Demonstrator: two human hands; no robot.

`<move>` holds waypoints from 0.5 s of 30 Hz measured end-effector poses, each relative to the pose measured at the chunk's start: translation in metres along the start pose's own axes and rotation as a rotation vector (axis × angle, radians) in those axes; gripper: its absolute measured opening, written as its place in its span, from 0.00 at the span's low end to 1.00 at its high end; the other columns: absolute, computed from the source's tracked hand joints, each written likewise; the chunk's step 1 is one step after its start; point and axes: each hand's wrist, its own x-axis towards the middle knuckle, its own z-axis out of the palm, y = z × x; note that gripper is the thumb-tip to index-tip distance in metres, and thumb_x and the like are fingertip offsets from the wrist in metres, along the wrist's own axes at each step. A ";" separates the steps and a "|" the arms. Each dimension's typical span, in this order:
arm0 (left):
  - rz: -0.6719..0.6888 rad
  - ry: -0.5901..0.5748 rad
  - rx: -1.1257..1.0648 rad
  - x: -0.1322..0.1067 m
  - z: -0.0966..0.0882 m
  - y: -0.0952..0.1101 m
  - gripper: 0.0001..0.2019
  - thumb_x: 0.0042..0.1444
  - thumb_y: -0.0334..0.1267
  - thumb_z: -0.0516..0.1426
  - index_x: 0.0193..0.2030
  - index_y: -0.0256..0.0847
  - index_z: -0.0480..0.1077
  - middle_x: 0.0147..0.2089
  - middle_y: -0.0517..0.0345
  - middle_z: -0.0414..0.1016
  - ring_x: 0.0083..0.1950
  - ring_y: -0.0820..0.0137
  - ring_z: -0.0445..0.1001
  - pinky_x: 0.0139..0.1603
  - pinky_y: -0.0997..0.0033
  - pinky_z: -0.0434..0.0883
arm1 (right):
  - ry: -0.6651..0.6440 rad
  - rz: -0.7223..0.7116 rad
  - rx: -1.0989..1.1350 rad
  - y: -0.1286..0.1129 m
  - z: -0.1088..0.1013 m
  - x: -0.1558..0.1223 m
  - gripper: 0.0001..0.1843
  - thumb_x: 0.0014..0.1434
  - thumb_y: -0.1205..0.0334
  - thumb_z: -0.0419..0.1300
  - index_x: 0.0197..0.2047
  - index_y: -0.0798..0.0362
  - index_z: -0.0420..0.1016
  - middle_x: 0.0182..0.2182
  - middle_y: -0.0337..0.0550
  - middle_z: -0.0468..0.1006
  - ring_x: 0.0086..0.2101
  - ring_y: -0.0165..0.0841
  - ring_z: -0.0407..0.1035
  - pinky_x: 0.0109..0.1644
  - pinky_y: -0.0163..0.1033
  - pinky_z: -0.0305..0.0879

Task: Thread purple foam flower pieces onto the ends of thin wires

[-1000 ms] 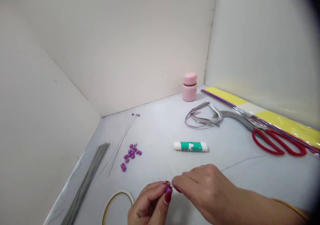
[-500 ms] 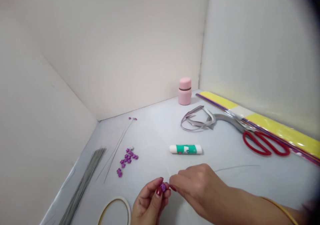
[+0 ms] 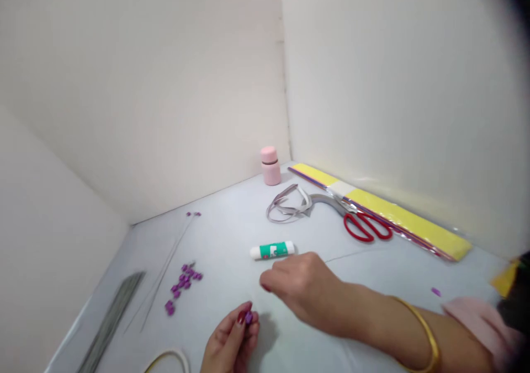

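My left hand (image 3: 229, 340) is closed, with a small purple paper star (image 3: 249, 318) pinched between thumb and fingers. Up and to the right of it, apart from the star, my right hand (image 3: 293, 282) is closed with its fingertips together. A thin wire (image 3: 351, 255) runs out from behind that hand to the right; the hand hides its near end. More purple stars (image 3: 182, 282) lie in a loose cluster left of my left hand. Just beyond my right hand rests a white and green glue stick (image 3: 272, 250).
Grey wires (image 3: 111, 320) lie bundled at the left, near two wires tipped with purple stars (image 3: 194, 214). A roll of tape (image 3: 182, 356) is cut off below. Behind are a pink jar (image 3: 270, 166), paper strips (image 3: 285, 210), red-handled scissors (image 3: 360, 227) and yellow packaged paper (image 3: 385, 207).
My right hand has drawn away from the star in my left hand, and the thin wire has moved with it. The view has swung to the right.
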 end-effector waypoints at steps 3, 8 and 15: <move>0.013 -0.034 -0.029 -0.006 0.003 -0.002 0.13 0.29 0.31 0.70 0.27 0.36 0.78 0.24 0.52 0.81 0.23 0.75 0.77 0.23 0.85 0.72 | -0.058 0.040 0.115 0.000 0.007 -0.008 0.07 0.60 0.67 0.49 0.36 0.52 0.68 0.28 0.37 0.76 0.28 0.28 0.69 0.30 0.33 0.55; 0.056 -0.061 -0.049 -0.011 0.000 -0.004 0.11 0.32 0.31 0.69 0.27 0.34 0.76 0.22 0.55 0.79 0.22 0.76 0.76 0.21 0.85 0.72 | -0.160 -0.122 0.082 -0.016 0.026 -0.025 0.17 0.58 0.70 0.48 0.50 0.51 0.64 0.25 0.36 0.75 0.23 0.29 0.67 0.26 0.35 0.52; 0.075 -0.066 -0.077 -0.010 -0.005 -0.004 0.11 0.33 0.34 0.69 0.27 0.34 0.76 0.22 0.57 0.78 0.21 0.79 0.73 0.22 0.85 0.71 | -0.179 -0.166 -0.040 -0.019 0.039 -0.030 0.25 0.53 0.74 0.48 0.55 0.53 0.60 0.24 0.37 0.74 0.22 0.32 0.67 0.25 0.37 0.51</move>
